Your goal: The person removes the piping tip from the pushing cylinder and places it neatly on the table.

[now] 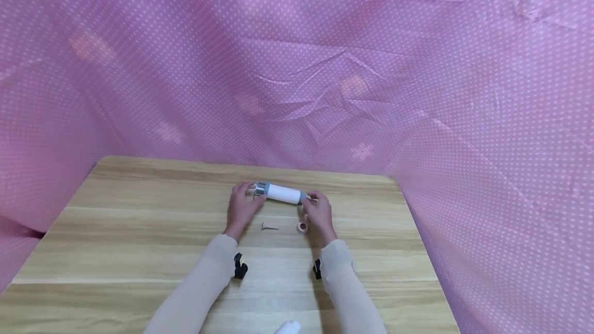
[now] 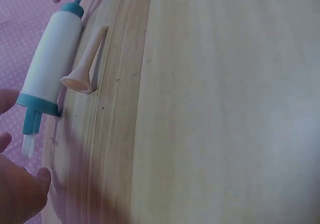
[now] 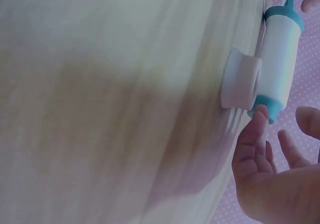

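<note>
A white cylinder with teal end caps lies lengthwise between the hands near the table's far side. My left hand is at its left end, around the handle; in the left wrist view the handle sits between spread fingers and thumb. My right hand reaches the other end. One fingertip seems to touch the teal cap, with the other fingers apart. Nearer to me, a pale pink trumpet-shaped piece lies on its side. A short pale ring-shaped piece stands close to my right wrist.
The wooden table is bounded by pink dotted cloth behind and at the sides. A white object shows partly at the near edge. Black wrist devices are on both forearms.
</note>
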Available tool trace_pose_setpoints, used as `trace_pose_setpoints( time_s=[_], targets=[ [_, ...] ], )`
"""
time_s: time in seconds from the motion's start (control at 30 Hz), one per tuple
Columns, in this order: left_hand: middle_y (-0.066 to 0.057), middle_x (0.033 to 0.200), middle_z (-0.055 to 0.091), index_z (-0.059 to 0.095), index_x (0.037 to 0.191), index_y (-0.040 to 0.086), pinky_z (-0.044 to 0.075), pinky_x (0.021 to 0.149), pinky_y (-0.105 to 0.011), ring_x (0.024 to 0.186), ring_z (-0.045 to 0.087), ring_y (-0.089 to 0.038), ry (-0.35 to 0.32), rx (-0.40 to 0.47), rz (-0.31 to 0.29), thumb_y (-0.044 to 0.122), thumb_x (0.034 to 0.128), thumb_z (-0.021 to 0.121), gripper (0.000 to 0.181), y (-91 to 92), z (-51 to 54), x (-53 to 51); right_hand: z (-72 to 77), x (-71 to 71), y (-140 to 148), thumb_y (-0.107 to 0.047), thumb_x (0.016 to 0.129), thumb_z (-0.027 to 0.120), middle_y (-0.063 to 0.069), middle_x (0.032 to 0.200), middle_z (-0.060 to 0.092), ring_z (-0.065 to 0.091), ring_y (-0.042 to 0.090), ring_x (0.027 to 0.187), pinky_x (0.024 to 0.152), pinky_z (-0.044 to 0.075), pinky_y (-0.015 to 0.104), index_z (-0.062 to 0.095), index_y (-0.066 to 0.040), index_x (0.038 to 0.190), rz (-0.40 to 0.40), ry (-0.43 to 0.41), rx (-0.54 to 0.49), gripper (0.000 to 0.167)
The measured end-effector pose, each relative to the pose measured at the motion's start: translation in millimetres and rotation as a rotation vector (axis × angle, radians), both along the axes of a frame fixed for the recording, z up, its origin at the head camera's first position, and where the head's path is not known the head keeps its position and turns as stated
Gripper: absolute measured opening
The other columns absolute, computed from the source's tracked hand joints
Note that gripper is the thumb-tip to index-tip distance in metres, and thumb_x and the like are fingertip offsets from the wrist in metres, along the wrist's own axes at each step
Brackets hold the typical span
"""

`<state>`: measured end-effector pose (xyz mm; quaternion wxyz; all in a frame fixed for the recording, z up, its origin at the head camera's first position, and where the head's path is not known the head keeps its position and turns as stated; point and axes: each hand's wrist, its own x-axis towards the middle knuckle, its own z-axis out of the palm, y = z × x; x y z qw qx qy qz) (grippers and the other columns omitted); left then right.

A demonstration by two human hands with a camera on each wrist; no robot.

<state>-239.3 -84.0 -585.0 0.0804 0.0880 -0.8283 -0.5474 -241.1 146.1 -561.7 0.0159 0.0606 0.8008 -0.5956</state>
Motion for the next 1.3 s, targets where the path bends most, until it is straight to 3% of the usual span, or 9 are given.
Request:
trace_pose_setpoints(
  time_s=[0.13, 0.3, 0.47, 0.63, 0.73, 0.87, 0.97, 1.2, 1.3],
  targets=[
    [-0.021, 0.155, 0.036, 0.051, 0.145, 0.008, 0.039, 0.108, -0.062, 0.133, 0.043, -0.045, -0.017, 0.025, -0.049, 0.030, 0.0852, 0.080, 0.070, 1.4, 0.2, -5.1, -1.9, -5.4, -0.1, -0.011, 0.099, 0.063, 0.025, 0.117, 0.067, 0.069, 0.033, 0.091, 0.065, 0.060, 0.035, 0.056, 0.005, 0.136, 0.033, 0.008, 0.023, 0.041],
    [-0.021, 0.148, 0.044, 0.050, 0.146, 0.009, 0.044, 0.103, -0.057, 0.123, 0.052, -0.040, -0.040, 0.041, -0.064, 0.030, 0.0865, 0.079, 0.069, 6.4, 3.4, -6.6, -7.8, -11.8, 3.2, -0.005, 0.100, 0.060, 0.027, 0.115, 0.067, 0.071, 0.033, 0.089, 0.075, 0.061, 0.036, 0.059, 0.007, 0.133, 0.067, -0.002, -0.009, 0.035],
    [-0.021, 0.138, 0.049, 0.053, 0.144, 0.008, 0.048, 0.098, -0.053, 0.114, 0.055, -0.037, -0.013, 0.041, -0.052, 0.029, 0.0860, 0.080, 0.068, 8.0, 9.1, -5.1, -8.8, -12.6, 6.4, -0.001, 0.100, 0.060, 0.029, 0.103, 0.069, 0.070, 0.030, 0.079, 0.071, 0.062, 0.037, 0.059, 0.011, 0.129, 0.048, -0.019, -0.111, 0.032],
    [-0.019, 0.130, 0.052, 0.054, 0.142, 0.007, 0.051, 0.096, -0.050, 0.111, 0.058, -0.036, 0.020, 0.108, -0.045, 0.028, 0.0867, 0.080, 0.065, 6.9, 15.4, 0.9, -4.8, -8.0, 10.9, -0.003, 0.099, 0.062, 0.027, 0.104, 0.068, 0.068, 0.026, 0.075, 0.065, 0.060, 0.032, 0.061, 0.013, 0.122, 0.048, -0.008, -0.130, 0.028],
    [-0.019, 0.128, 0.052, 0.056, 0.140, 0.006, 0.054, 0.094, -0.047, 0.110, 0.059, -0.035, 0.045, 0.150, -0.024, 0.026, 0.0869, 0.080, 0.062, 4.2, 18.9, 4.9, -1.4, -7.1, 13.4, -0.002, 0.100, 0.060, 0.028, 0.109, 0.066, 0.067, 0.030, 0.080, 0.071, 0.061, 0.039, 0.060, 0.014, 0.121, 0.092, 0.023, -0.149, 0.026],
    [-0.015, 0.125, 0.052, 0.057, 0.138, 0.009, 0.053, 0.093, -0.044, 0.111, 0.057, -0.030, 0.080, 0.200, -0.010, 0.027, 0.0873, 0.080, 0.059, -3.5, 24.1, 6.7, 7.3, -6.6, 14.1, 0.002, 0.100, 0.059, 0.029, 0.117, 0.063, 0.066, 0.038, 0.089, 0.086, 0.057, 0.057, 0.059, 0.015, 0.120, 0.152, 0.049, -0.190, 0.023],
    [-0.014, 0.122, 0.055, 0.057, 0.137, 0.009, 0.051, 0.093, -0.038, 0.111, 0.055, -0.027, 0.088, 0.246, -0.057, 0.030, 0.0892, 0.079, 0.056, -12.0, 31.6, 7.3, 13.7, -2.7, 12.5, 0.002, 0.100, 0.059, 0.030, 0.123, 0.060, 0.067, 0.037, 0.093, 0.091, 0.055, 0.058, 0.058, 0.014, 0.121, 0.173, 0.065, -0.204, 0.024],
    [-0.022, 0.123, 0.059, 0.057, 0.133, -0.001, 0.060, 0.084, -0.035, 0.101, 0.062, -0.025, 0.070, 0.388, -0.251, 0.025, 0.0948, 0.075, 0.049, -26.0, 46.3, 11.4, 23.2, 7.6, 3.9, -0.001, 0.101, 0.059, 0.025, 0.124, 0.060, 0.069, 0.026, 0.094, 0.089, 0.059, 0.041, 0.059, 0.010, 0.123, 0.194, 0.114, -0.225, 0.025],
    [-0.022, 0.125, 0.058, 0.057, 0.133, -0.001, 0.060, 0.084, -0.034, 0.094, 0.063, -0.021, 0.059, 0.413, -0.281, 0.023, 0.0946, 0.075, 0.048, -28.5, 49.3, 13.0, 26.9, 10.8, 1.1, 0.000, 0.101, 0.058, 0.025, 0.123, 0.061, 0.069, 0.027, 0.093, 0.089, 0.059, 0.042, 0.059, 0.010, 0.122, 0.211, 0.134, -0.230, 0.023]
  ],
)
